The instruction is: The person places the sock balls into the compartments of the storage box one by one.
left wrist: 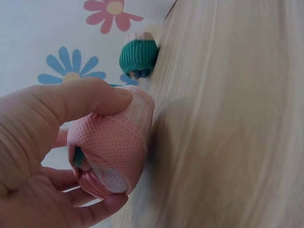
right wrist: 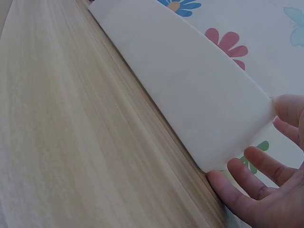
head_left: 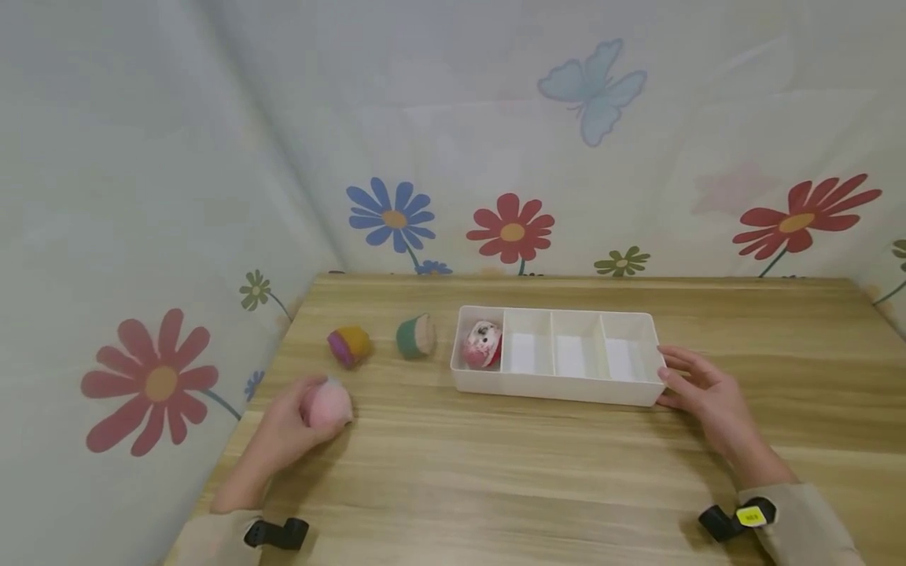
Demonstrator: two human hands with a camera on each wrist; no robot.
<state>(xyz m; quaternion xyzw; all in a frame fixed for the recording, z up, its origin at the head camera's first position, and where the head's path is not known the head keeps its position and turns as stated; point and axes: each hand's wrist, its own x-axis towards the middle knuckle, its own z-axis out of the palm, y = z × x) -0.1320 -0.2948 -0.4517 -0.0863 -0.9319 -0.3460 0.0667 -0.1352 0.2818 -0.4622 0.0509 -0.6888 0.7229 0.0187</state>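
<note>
A pale backdrop (head_left: 453,134) printed with flowers and a blue butterfly (head_left: 598,90) rises behind the wood-grained counter (head_left: 495,472) and along its left side. On the counter lies a white tray (head_left: 552,386) with four compartments in a row. The person's right hand (head_left: 715,401) is at the tray's right end, its fingers spread, with tips touching the rim and end wall. The left hand (head_left: 286,428), near the counter's left edge, curls thumb and fingers round a rolled pink sock (head_left: 329,405); whether that sock touches the counter, I cannot tell. In the tray's leftmost compartment sits a pink-and-white bundle (head_left: 481,346) with small dark spots. A rolled green sock (head_left: 409,339) with a beige end rests on the counter just left of the tray. Farther left, a yellow-and-purple roll (head_left: 350,346) lies on the counter, near the left hand and just beyond it
</note>
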